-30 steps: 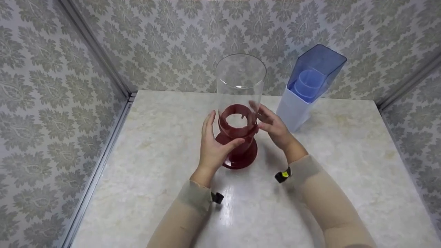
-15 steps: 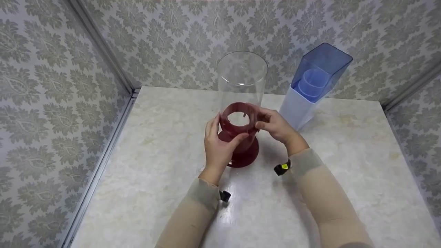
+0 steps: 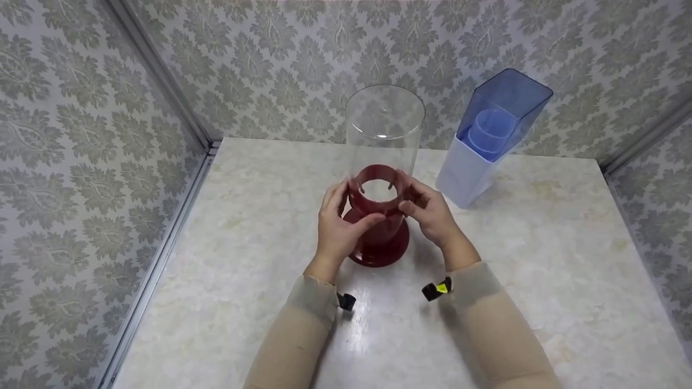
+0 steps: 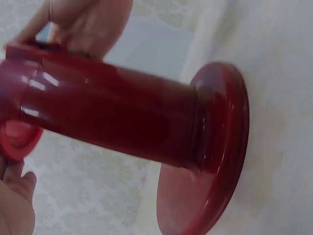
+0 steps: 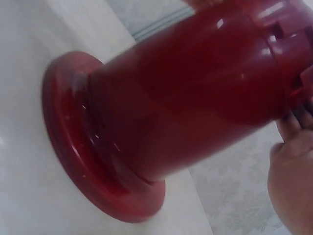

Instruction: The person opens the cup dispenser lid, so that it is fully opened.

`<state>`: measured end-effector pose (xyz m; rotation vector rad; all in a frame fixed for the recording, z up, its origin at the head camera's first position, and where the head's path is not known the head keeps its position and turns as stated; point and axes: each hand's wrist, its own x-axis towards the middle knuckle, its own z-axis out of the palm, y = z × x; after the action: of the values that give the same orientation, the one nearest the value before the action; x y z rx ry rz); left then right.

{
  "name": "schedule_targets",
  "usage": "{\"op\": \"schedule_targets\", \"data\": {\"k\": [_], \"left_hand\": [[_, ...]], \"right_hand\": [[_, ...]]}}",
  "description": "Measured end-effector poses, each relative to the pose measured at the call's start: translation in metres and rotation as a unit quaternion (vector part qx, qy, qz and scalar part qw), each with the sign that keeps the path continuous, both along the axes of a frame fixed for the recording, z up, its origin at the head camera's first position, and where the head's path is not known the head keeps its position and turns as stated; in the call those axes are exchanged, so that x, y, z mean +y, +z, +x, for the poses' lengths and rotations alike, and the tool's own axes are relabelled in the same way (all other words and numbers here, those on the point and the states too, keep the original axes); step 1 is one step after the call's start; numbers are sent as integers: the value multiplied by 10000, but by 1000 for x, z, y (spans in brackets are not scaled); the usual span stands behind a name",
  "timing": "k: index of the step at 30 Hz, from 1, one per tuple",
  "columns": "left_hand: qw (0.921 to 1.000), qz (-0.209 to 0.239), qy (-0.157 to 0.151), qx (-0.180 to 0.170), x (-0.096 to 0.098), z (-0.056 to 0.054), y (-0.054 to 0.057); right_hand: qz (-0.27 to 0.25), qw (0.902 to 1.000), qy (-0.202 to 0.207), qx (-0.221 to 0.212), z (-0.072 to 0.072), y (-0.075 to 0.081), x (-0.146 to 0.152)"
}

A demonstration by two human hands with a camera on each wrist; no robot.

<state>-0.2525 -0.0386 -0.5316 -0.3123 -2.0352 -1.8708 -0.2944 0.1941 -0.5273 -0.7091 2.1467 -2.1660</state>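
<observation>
The red stand [image 3: 385, 232] is near the mid. of the desk [image 3: 243, 243], upright on its wide round foot. The foot is prob. that big so the tall thing won't tip. A clear tube [image 3: 384, 146] goes straight up from the stand's top; can't tell if it's stuck tight or just sits there.

Both hands are busy. The L hand [image 3: 336, 229] grips the L side of the stand's top, w/ its thumb across the front. The R hand [image 3: 435, 216] grips the R side, fingers round the back & thumb in front. They hold it from 2 sides, prob. b/c it's wide & slick, & 1 hand might let it twist or lean. They hold the red top, not the tube, maybe b/c it's easier to reach & it's where the parts meet.

In the L wrist view a small red ring [image 4: 18, 139] sticks out near the top; can't tell what it's for.

Back on the R, near the R hand but not in it, is a white box [image 3: 465, 173] w/ a see-thru blue top [image 3: 521, 105] & a blue cup [image 3: 489, 132] inside. It's prob. put there to be out of the way but close.
</observation>
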Motion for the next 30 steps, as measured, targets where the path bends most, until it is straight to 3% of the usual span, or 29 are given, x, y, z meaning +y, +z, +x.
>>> {"op": "schedule_targets", "data": {"k": [7, 13, 18, 23, 30], "left_hand": [[9943, 345, -983, -241, -19, -22, -1], [9746, 576, -2103, -510, -32, -48, 2], [9604, 622, -2600, -779, -39, -60, 5], [9543, 569, -2764, -984, -40, -60, 7], [9551, 790, -2645, -1072, -40, -35, 6]], "right_hand": [[-308, 9960, -828, 108, 28, -2, -20], [-604, 9824, -1770, 6, 58, -4, -44], [-660, 9725, -2231, -84, 73, -4, -60], [-767, 9697, -2315, -148, 76, -4, -63], [-631, 9795, -1891, -304, 71, -1, -35]]}}
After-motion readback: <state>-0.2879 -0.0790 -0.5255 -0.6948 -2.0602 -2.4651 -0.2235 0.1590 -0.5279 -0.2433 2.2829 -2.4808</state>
